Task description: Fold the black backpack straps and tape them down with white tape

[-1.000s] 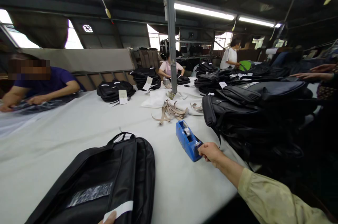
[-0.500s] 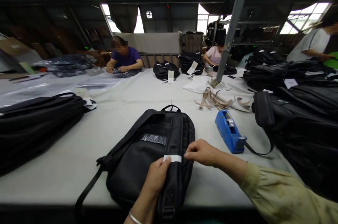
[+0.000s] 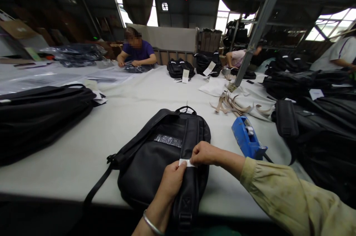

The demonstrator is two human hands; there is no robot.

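Observation:
A black backpack lies strap side up on the white table, its top loop pointing away. Around its right shoulder strap sits a white band. My left hand is closed at the band's left end, thumb on top, the strap beneath its fingers. At the band's right end, my right hand is pinched with fingertips touching it; whatever it may hold is too small to name. A clear glossy strip shows across the backpack's back panel.
A blue tape dispenser stands right of the backpack. Black bags lie at the left and are heaped at the right. Beige strips lie near a metal post. Several people are across the table.
My right hand has moved left from beside the strap onto the band's right end. My left hand stays on the band. The whole view has shifted slightly.

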